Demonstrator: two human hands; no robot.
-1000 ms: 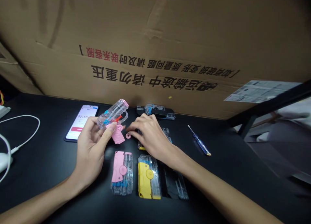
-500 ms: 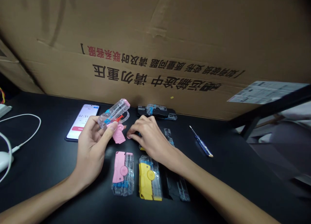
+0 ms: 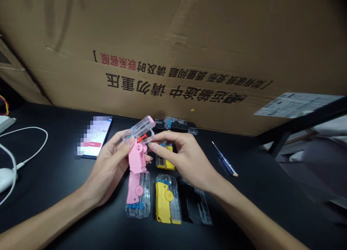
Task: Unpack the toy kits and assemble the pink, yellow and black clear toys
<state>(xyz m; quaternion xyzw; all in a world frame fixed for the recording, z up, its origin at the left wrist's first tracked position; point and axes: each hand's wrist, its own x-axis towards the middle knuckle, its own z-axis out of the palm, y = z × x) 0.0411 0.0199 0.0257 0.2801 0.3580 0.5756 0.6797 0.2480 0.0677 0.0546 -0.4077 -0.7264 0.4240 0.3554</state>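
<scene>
My left hand [image 3: 112, 161] is wrapped round a small toy gun [image 3: 138, 158] with a pink grip, clear barrel and red trigger, tilted up to the right. My right hand [image 3: 187, 154] touches the clear loop at the gun's front with thumb and index finger close together. Below lie a folded pink and clear toy [image 3: 135, 192], a yellow and clear one [image 3: 164, 199] and a black and clear one [image 3: 193, 203]. Another yellow piece [image 3: 169, 159] lies partly behind my right hand.
A phone [image 3: 94, 138] lies at the left, near a white cable [image 3: 35, 152]. Black and clear parts [image 3: 176, 124] rest against a large cardboard box [image 3: 173, 33] at the back. A blue screwdriver [image 3: 225, 159] lies at the right.
The pink toy gun has moved slightly right and down, its grip now more upright. My right hand has come from the table up to the gun's clear loop.
</scene>
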